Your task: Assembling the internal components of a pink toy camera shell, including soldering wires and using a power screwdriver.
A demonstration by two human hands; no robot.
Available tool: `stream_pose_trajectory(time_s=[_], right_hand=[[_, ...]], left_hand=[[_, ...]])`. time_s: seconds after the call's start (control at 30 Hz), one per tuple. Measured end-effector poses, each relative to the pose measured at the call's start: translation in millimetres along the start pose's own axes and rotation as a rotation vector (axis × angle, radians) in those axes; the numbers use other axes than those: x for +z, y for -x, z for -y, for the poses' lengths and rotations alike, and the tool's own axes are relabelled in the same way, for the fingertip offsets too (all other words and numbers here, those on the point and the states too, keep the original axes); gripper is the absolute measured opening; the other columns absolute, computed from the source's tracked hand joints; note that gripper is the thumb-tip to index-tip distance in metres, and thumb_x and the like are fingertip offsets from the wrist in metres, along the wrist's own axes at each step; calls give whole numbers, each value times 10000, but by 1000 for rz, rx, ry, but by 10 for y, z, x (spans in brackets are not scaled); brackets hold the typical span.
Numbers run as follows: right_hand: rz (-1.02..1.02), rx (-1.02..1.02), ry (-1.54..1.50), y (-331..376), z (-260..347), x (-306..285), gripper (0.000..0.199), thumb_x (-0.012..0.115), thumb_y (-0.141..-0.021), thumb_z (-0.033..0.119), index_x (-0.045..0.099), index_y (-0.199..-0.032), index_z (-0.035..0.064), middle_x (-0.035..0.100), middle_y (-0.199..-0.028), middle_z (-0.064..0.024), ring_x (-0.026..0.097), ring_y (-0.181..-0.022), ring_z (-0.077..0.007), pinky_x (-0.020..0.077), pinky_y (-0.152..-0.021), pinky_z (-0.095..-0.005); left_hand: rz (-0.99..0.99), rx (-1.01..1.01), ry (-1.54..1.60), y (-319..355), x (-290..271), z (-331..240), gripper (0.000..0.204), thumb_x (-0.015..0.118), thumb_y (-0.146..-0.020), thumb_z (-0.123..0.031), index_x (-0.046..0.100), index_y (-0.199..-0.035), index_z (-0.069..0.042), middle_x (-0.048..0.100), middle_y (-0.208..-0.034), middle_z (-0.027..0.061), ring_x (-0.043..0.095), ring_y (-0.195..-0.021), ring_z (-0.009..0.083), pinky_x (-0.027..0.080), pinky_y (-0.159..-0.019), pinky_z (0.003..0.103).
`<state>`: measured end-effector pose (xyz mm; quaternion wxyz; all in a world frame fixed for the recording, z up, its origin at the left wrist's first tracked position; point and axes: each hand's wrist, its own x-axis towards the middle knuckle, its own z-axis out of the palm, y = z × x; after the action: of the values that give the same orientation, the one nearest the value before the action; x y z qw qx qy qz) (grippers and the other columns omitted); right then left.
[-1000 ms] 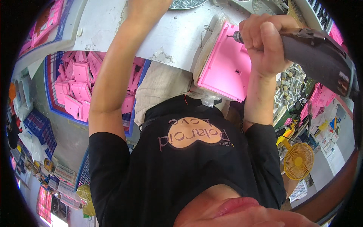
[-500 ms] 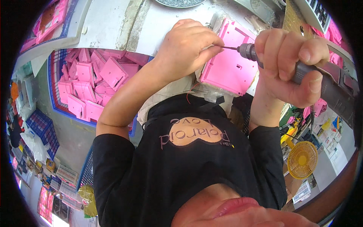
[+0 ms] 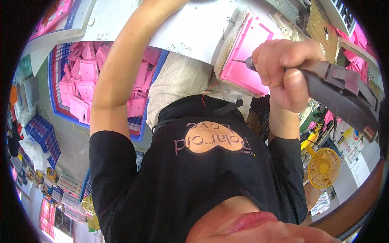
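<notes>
In my right hand is a dark electric screwdriver, the fingers wrapped round its front end. Its thin bit points left, over a flat pink plastic panel with cut-outs and small holes. Part of that panel is hidden behind the right hand. Clear plastic wrap shows along the panel's left and near edges. My left hand reaches to the far edge of the picture; its fingers are cut off there, so what they touch cannot be seen.
A blue crate heaped with pink plastic parts stands below the white worktop, on the left. Metal trays and a perforated board lie at the far right. Behind my right arm stands a yellow fan.
My left hand has left the screwdriver's bit tip and moved far and left, to the picture's edge. The right hand has shifted slightly left with the screwdriver, over the panel.
</notes>
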<state>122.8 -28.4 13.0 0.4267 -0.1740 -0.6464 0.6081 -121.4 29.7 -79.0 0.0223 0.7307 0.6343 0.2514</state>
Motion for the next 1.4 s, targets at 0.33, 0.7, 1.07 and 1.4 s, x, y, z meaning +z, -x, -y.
stream_pose_trajectory(time_s=[0.33,0.7,1.07,1.4], right_hand=[[92,22,140,93,-136,71,233,706,-972,151,495,-928,62,542,-648,-57,492,-548,-155,414,-527,-330],[291,-152,-46,-205,228,-318,297,516,-1032,327,561,-1208,91,480,-667,26,452,-526,-108,372,-546,-322],[236,-147,-99,55,245,-126,290,555,-1040,367,545,-1176,112,529,-713,30,487,-541,-102,398,-558,-308],[159,-116,-69,99,287,-36,272,593,-1020,335,550,-1143,96,530,-681,12,489,-528,-120,407,-549,-322]], left_hand=[[-34,43,-63,-58,101,9,167,682,-875,-245,739,-862,-88,663,-940,99,598,-1035,306,400,-923,517],[149,-45,-122,-126,-154,-118,251,689,-881,-295,721,-943,-54,700,-1045,174,630,-1030,329,394,-938,545],[73,269,587,1091,-326,-944,145,794,-814,-123,734,-941,-159,739,-923,-16,669,-848,173,346,-883,383],[122,311,495,1072,-372,-931,195,808,-779,-125,729,-957,-143,735,-974,3,669,-888,189,358,-884,406]])
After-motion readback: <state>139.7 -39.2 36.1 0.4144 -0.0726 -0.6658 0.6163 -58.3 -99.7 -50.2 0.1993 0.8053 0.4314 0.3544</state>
